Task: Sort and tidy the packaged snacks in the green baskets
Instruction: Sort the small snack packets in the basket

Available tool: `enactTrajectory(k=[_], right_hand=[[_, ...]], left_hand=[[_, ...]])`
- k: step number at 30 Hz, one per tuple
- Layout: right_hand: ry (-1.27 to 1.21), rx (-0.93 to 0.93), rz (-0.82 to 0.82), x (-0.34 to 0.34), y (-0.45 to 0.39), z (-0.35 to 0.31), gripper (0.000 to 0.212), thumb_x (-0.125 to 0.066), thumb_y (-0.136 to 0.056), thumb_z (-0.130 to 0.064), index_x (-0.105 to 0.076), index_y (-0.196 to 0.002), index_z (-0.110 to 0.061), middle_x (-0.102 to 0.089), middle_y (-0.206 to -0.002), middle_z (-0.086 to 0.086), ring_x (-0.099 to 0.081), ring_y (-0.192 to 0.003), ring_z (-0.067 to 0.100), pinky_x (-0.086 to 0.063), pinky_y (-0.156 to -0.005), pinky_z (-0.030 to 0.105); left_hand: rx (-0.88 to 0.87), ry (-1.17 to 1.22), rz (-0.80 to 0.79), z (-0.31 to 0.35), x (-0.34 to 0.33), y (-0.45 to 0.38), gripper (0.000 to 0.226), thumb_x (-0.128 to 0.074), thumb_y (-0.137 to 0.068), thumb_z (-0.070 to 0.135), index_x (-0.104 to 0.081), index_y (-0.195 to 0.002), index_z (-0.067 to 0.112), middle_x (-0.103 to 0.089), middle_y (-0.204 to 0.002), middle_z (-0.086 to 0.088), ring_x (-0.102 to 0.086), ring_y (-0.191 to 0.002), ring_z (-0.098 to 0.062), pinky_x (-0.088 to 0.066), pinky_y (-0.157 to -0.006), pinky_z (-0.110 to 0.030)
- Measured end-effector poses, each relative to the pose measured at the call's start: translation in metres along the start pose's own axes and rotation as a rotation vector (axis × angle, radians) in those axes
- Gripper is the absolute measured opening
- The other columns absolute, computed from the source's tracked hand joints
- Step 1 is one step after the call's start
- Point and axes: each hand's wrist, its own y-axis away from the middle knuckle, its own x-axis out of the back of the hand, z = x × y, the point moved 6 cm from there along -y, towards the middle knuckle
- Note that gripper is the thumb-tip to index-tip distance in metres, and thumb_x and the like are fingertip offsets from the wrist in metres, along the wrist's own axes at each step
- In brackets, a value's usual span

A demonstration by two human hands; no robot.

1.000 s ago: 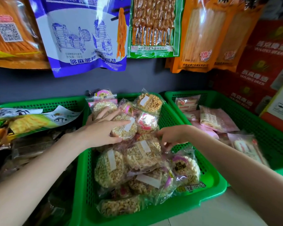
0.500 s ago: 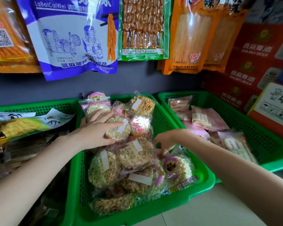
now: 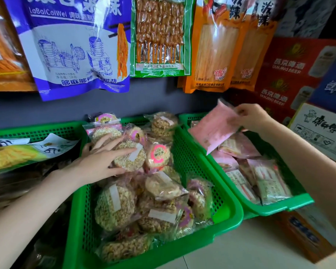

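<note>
Pink packet point(image 3: 218, 126): pinched by our right hand point(image 3: 254, 118) at its upper corner, hanging down-left over right basket point(image 3: 279, 207); left hand point(image 3: 103, 162) flat, open, on rice cake point(image 3: 130, 157).

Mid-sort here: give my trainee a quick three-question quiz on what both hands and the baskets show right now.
1. True or false: the right hand holds a pink packet above the right basket.
2. What does the left hand rest on?
A. a hanging bag
B. a round rice cake pack
C. a beer carton
3. Which basket holds the round rice cakes?

Key: 1 true; 2 B; 3 the middle basket.
</note>
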Motion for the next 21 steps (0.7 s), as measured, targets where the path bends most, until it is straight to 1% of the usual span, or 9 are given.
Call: enactTrajectory(k=[2, 4, 6, 9, 12, 14, 16, 18, 21], right_hand=[[0.087, -0.144, 0.002, 0.006, -0.003, 0.031, 0.052, -0.065, -0.084, -0.015, -0.046, -0.132, -0.006, -0.055, -0.124, 0.020, -0.056, -0.105, 0.034, -0.046, -0.095, 0.047], [0.250, -0.162, -0.007, 0.003, -0.003, 0.040, 0.058, -0.063, -0.086, -0.016, -0.038, -0.138, -0.007, -0.052, -0.129, 0.020, -0.051, -0.115, 0.036, -0.040, -0.101, 0.046], [0.225, -0.058, -0.058, -0.011, 0.000, 0.022, 0.050, -0.060, -0.086, -0.013, -0.045, -0.134, -0.008, -0.054, -0.128, 0.017, -0.052, -0.114, 0.033, -0.044, -0.095, 0.038], [0.105, 0.183, -0.138, -0.039, 0.015, -0.029, 0.037, -0.058, -0.086, -0.008, -0.058, -0.122, -0.012, -0.060, -0.122, 0.008, -0.056, -0.112, 0.025, -0.045, -0.093, 0.032], [0.005, 0.469, -0.307, -0.075, 0.051, -0.088, 0.027, -0.058, -0.086, -0.004, -0.066, -0.111, -0.011, -0.066, -0.108, 0.002, -0.061, -0.095, 0.013, -0.045, -0.083, 0.016], [0.003, 0.639, -0.509, -0.114, 0.080, -0.120, 0.021, -0.059, -0.086, -0.002, -0.069, -0.105, -0.007, -0.071, -0.100, 0.005, -0.065, -0.087, 0.012, -0.047, -0.077, 0.012], [0.067, 0.729, -0.633, -0.155, 0.101, -0.142, 0.021, -0.057, -0.088, -0.004, -0.069, -0.105, -0.007, -0.071, -0.102, 0.006, -0.066, -0.092, 0.013, -0.048, -0.087, 0.022], [0.091, 0.763, -0.737, -0.190, 0.116, -0.158, 0.025, -0.054, -0.090, -0.006, -0.066, -0.113, -0.007, -0.066, -0.116, 0.007, -0.061, -0.108, 0.017, -0.037, -0.099, 0.028], [0.196, 0.782, -0.930, -0.220, 0.130, -0.165, 0.037, -0.047, -0.096, -0.012, -0.050, -0.132, -0.010, -0.048, -0.138, 0.009, -0.045, -0.124, 0.021, -0.030, -0.102, 0.022]], left_hand=[[-0.032, 0.050, 0.057, -0.001, 0.002, 0.000, 0.064, -0.060, -0.087, 0.035, -0.020, -0.133, 0.056, 0.003, -0.153, 0.020, 0.008, -0.143, -0.014, -0.010, -0.116, -0.049], [-0.050, 0.043, 0.110, -0.002, 0.002, 0.000, 0.065, -0.060, -0.088, 0.027, -0.022, -0.137, 0.049, 0.000, -0.149, 0.021, 0.004, -0.143, -0.016, -0.008, -0.117, -0.045], [-0.086, 0.032, 0.213, -0.004, 0.004, 0.001, 0.067, -0.064, -0.086, 0.017, -0.029, -0.138, 0.041, -0.012, -0.151, 0.014, -0.005, -0.143, -0.024, -0.010, -0.115, -0.045], [-0.188, 0.007, 0.379, -0.007, 0.008, 0.001, 0.066, -0.078, -0.069, 0.003, -0.057, -0.124, 0.033, -0.044, -0.142, -0.008, -0.032, -0.130, -0.042, -0.028, -0.105, -0.060], [-0.162, 0.010, 0.423, -0.010, 0.009, 0.001, 0.056, -0.080, -0.066, 0.002, -0.068, -0.113, 0.030, -0.049, -0.138, -0.013, -0.036, -0.125, -0.043, -0.031, -0.102, -0.059], [-0.124, 0.020, 0.446, -0.009, 0.011, 0.002, 0.054, -0.076, -0.072, 0.003, -0.065, -0.116, 0.031, -0.043, -0.142, -0.011, -0.031, -0.130, -0.044, -0.026, -0.106, -0.056], [-0.078, 0.012, 0.433, -0.011, 0.012, 0.002, 0.055, -0.066, -0.082, 0.004, -0.056, -0.127, 0.035, -0.032, -0.150, -0.005, -0.020, -0.138, -0.040, -0.019, -0.113, -0.051], [-0.008, 0.007, 0.384, -0.018, 0.009, -0.001, 0.063, -0.055, -0.089, 0.002, -0.040, -0.136, 0.041, -0.019, -0.155, 0.003, -0.008, -0.142, -0.033, -0.013, -0.117, -0.045], [0.006, 0.014, 0.388, -0.019, 0.013, -0.003, 0.064, -0.050, -0.094, 0.008, -0.023, -0.137, 0.048, -0.017, -0.155, 0.007, -0.006, -0.142, -0.032, -0.016, -0.117, -0.043]])
